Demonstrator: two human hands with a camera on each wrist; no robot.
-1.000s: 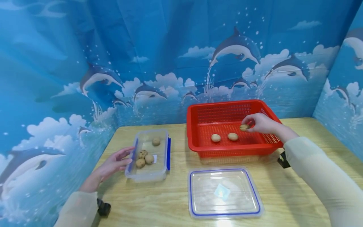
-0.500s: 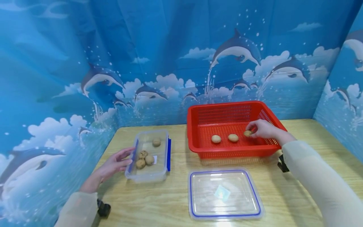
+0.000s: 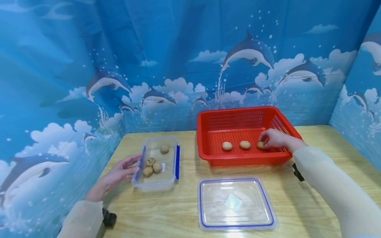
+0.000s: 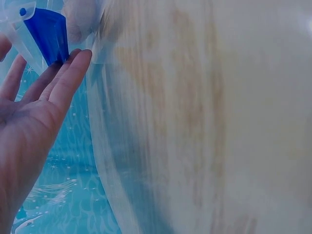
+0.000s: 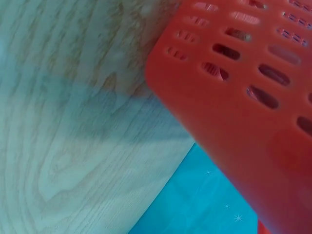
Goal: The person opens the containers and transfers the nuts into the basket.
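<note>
In the head view, my right hand point(image 3: 274, 138) reaches into the red basket point(image 3: 235, 159) and pinches a brown walnut point(image 3: 261, 144) low over its floor. Two paler walnuts, one on the left point(image 3: 227, 146) and one in the middle point(image 3: 245, 144), lie in a row beside it. My left hand point(image 3: 120, 172) touches the left side of a clear plastic container point(image 3: 153, 186) holding several walnuts point(image 3: 157, 167). Seen from the left wrist, the left hand point(image 4: 36, 112) has its fingers extended against the container's blue latch point(image 4: 48, 36). The right wrist view shows the basket's outer wall point(image 5: 234, 126); the hand is out of sight there.
A clear lid point(image 3: 236, 215) with a blue seal lies flat on the wooden table point(image 3: 160, 215) in front of the basket. Another blue latch point(image 3: 177, 162) hangs on the container's right side. A dolphin-print backdrop point(image 3: 178, 66) stands behind the table.
My right hand has lowered the walnut toward the basket floor, moving slightly right, in line with the other two. The left hand stays against the container.
</note>
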